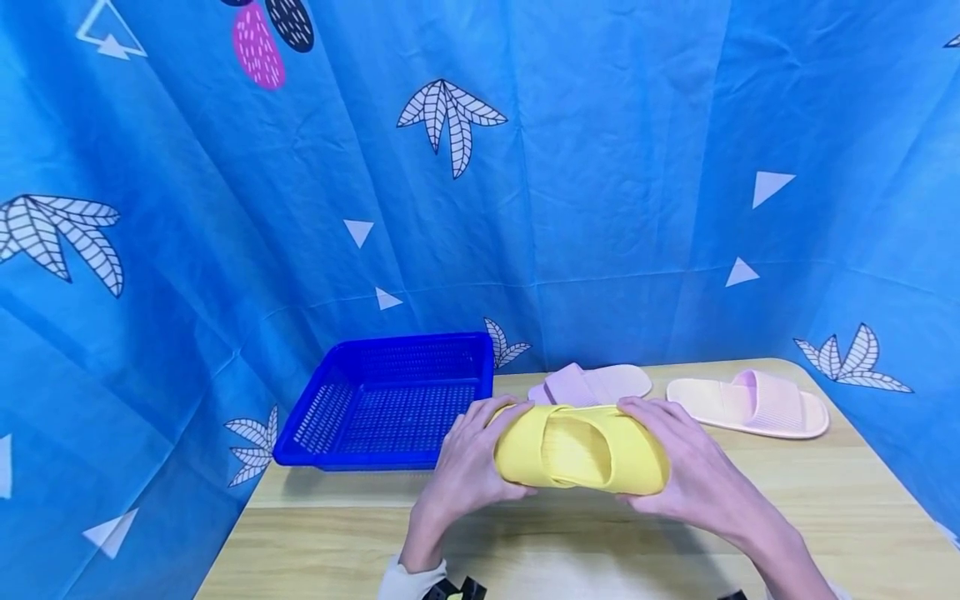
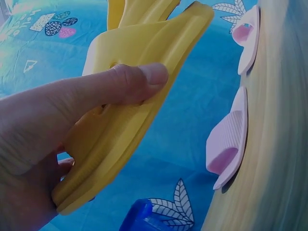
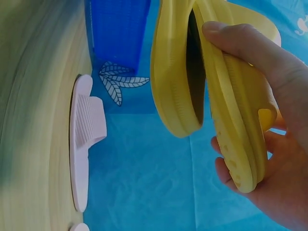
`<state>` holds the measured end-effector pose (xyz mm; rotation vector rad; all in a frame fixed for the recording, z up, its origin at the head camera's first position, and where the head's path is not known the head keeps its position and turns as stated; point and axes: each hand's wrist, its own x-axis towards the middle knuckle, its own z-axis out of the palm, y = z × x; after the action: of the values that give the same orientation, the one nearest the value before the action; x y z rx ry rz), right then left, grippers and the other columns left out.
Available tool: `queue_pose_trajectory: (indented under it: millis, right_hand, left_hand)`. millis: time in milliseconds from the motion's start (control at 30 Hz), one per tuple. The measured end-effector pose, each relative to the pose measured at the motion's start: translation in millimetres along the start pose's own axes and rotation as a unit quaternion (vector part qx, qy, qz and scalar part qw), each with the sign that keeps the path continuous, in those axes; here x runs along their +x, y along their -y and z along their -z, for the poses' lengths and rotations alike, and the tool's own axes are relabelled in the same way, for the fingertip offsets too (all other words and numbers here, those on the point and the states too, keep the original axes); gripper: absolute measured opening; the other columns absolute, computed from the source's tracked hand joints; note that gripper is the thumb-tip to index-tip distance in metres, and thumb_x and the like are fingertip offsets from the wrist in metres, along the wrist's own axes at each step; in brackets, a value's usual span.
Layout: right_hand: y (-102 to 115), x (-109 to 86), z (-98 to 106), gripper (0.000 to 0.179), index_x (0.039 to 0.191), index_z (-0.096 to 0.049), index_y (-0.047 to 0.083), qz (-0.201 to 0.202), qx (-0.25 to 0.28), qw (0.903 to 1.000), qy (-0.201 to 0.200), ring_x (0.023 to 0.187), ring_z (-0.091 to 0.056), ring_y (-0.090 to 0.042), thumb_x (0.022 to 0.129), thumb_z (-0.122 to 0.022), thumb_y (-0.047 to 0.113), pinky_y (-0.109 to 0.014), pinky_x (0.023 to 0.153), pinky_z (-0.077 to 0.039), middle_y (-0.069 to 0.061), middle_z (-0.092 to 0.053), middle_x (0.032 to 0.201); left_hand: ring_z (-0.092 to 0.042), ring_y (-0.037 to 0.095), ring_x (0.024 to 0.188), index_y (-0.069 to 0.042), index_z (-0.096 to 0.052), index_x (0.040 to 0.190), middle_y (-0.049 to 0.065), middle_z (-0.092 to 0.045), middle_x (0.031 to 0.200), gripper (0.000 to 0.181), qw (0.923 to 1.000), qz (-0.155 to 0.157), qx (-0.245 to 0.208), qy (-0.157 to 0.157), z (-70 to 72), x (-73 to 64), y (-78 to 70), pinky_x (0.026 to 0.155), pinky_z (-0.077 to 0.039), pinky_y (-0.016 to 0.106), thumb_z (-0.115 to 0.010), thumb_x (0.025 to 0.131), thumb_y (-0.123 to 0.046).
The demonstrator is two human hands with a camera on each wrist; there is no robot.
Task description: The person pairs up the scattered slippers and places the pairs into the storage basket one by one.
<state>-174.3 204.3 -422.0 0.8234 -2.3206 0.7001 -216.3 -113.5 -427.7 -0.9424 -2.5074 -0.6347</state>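
Note:
Over the front of the table, both hands hold a pair of yellow slippers close together. My left hand grips the left end, its thumb laid along the side of a slipper in the left wrist view. At the other end, my right hand holds a slipper between thumb and fingers. In the right wrist view the other yellow slipper hangs beside it, a wedge-shaped gap between the two. How they meet at the left end is partly hidden by the left hand.
A blue perforated basket stands at the back left of the wooden table. Behind the hands lies one pink slipper, with another pink slipper further right. A blue patterned curtain surrounds the table.

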Motion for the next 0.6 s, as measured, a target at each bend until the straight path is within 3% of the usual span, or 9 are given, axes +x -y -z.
queue_pose_trajectory:
  millis: [100,300,600]
  right_hand:
    - [1,0.0,-1,0.112,0.144,-0.056,0.01,-0.003,0.004,1.0,-0.002,0.121,-0.054,-0.022,0.045,-0.1,0.036,-0.021,0.099,-0.037,-0.002,-0.06,0.138]
    - [5,0.8,-5,0.112,0.145,-0.056,0.012,-0.008,-0.007,0.9999,0.004,0.122,-0.053,-0.02,0.045,-0.1,0.039,-0.035,0.091,-0.048,-0.001,-0.059,0.14]
    - [5,0.9,-10,0.113,0.144,-0.057,0.01,-0.001,-0.007,1.0,-0.004,0.125,-0.052,-0.022,0.044,-0.101,0.036,-0.03,0.098,-0.045,-0.001,-0.06,0.141]
  left_hand:
    - [-0.05,0.022,0.128,-0.024,-0.055,0.146,0.001,-0.056,0.141,0.109,1.0,-0.005,-0.002,-0.004,-1.0,1.0,-0.8,0.093,-0.05,0.048,-0.1,0.05,-0.051]
    - [-0.05,0.02,0.125,-0.027,-0.053,0.146,0.0,-0.056,0.14,0.109,0.9998,-0.017,-0.005,-0.005,-4.6,2.0,-3.5,0.089,-0.05,0.044,-0.099,0.051,-0.051]
    - [-0.051,0.022,0.125,-0.025,-0.056,0.144,0.003,-0.058,0.139,0.109,0.9995,-0.02,-0.012,-0.021,-0.8,0.9,-3.7,0.096,-0.049,0.05,-0.102,0.047,-0.043]
